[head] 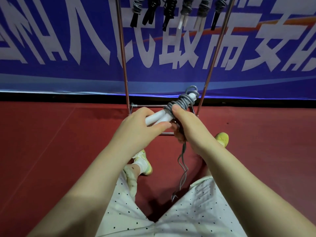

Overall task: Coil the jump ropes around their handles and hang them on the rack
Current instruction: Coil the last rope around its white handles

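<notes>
Two hands winding a grey jump rope round its white handles, in front of a chrome rack.

The left hand curls its fingers and thumb round the two white handles, held side by side. The right hand presses its thumb on the grey rope coils wound round the handles' far end; its fingers are hidden beneath. The loose rope tail hangs from the right hand down toward the red floor. Six coiled ropes, some black-handled, some white-handled, hang across the top of the rack. Behind stands a blue banner with large white Chinese characters, cropped; "民" and "最" seem legible. The person wears white polka-dot shorts and yellow shoes.
</notes>
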`<state>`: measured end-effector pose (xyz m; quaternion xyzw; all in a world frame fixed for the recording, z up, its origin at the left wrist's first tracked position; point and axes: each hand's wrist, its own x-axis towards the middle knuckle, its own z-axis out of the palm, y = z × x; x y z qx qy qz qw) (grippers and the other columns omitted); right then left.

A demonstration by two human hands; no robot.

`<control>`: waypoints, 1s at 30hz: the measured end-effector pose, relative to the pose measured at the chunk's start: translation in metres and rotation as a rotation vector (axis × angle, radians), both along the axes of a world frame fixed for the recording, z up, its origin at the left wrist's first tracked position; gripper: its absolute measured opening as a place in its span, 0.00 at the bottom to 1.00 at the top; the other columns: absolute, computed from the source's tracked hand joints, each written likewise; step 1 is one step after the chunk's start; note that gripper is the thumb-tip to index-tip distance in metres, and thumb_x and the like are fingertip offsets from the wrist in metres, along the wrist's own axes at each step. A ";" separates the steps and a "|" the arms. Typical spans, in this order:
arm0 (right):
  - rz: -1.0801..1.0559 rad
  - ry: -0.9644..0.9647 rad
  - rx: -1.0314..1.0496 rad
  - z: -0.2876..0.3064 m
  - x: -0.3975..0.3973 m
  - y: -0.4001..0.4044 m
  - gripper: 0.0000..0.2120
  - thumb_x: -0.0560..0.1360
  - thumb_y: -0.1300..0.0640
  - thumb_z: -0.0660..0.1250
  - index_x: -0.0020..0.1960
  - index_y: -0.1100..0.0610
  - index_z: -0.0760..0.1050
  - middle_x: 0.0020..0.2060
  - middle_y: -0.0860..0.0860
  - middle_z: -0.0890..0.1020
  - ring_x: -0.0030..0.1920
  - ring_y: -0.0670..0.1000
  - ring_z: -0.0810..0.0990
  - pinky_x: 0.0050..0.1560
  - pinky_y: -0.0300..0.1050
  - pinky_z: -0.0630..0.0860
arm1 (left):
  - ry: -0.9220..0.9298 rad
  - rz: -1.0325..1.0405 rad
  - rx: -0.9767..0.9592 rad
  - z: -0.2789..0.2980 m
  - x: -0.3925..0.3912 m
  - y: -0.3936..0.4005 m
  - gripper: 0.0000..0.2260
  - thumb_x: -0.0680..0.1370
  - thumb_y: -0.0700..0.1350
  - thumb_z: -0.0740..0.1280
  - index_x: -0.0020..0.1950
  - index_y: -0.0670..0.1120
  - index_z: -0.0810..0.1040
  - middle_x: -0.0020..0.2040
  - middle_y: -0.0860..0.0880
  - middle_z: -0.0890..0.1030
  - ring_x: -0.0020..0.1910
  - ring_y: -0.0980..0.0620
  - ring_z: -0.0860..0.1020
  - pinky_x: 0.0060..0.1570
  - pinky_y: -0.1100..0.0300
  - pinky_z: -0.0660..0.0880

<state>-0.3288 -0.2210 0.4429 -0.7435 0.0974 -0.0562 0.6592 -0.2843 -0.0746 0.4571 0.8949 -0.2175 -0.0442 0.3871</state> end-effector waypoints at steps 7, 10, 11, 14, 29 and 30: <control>-0.036 -0.161 0.316 0.006 -0.007 -0.004 0.12 0.65 0.48 0.56 0.36 0.57 0.68 0.19 0.45 0.67 0.20 0.44 0.63 0.24 0.36 0.57 | 0.880 -0.355 -0.402 0.009 -0.001 0.005 0.32 0.66 0.69 0.53 0.45 0.45 0.82 0.42 0.43 0.84 0.40 0.47 0.79 0.47 0.51 0.73; -0.025 -0.220 0.380 0.011 -0.008 -0.003 0.14 0.58 0.44 0.63 0.33 0.52 0.80 0.22 0.46 0.72 0.24 0.46 0.69 0.27 0.37 0.63 | 1.130 -0.527 -0.555 0.003 -0.008 0.000 0.38 0.68 0.70 0.49 0.47 0.40 0.83 0.42 0.39 0.83 0.39 0.43 0.80 0.48 0.48 0.75; -0.008 -0.238 0.375 0.013 -0.008 -0.003 0.15 0.55 0.42 0.63 0.31 0.50 0.82 0.23 0.46 0.73 0.26 0.47 0.69 0.30 0.39 0.63 | 1.188 -0.572 -0.595 0.001 -0.010 -0.002 0.40 0.69 0.71 0.48 0.47 0.39 0.83 0.40 0.40 0.82 0.37 0.44 0.79 0.46 0.49 0.76; 0.066 -0.204 0.331 0.013 -0.009 -0.005 0.14 0.59 0.41 0.64 0.33 0.50 0.80 0.23 0.45 0.72 0.26 0.46 0.68 0.29 0.40 0.63 | 1.274 -0.583 -0.654 0.000 -0.012 -0.004 0.38 0.69 0.71 0.47 0.42 0.41 0.81 0.31 0.46 0.75 0.26 0.52 0.69 0.33 0.58 0.73; 0.064 0.209 -0.163 0.011 -0.010 -0.015 0.29 0.77 0.36 0.54 0.33 0.58 0.74 0.22 0.49 0.73 0.24 0.50 0.71 0.26 0.39 0.70 | 0.793 -0.181 -0.411 -0.001 -0.005 0.001 0.33 0.78 0.65 0.45 0.42 0.41 0.78 0.28 0.47 0.74 0.24 0.53 0.62 0.27 0.61 0.59; 0.053 0.197 -0.165 0.010 -0.009 -0.014 0.29 0.78 0.37 0.54 0.33 0.59 0.74 0.22 0.50 0.73 0.23 0.50 0.71 0.26 0.39 0.70 | 0.753 -0.155 -0.402 -0.003 -0.005 0.001 0.32 0.79 0.65 0.45 0.42 0.42 0.79 0.28 0.47 0.75 0.24 0.53 0.62 0.27 0.61 0.60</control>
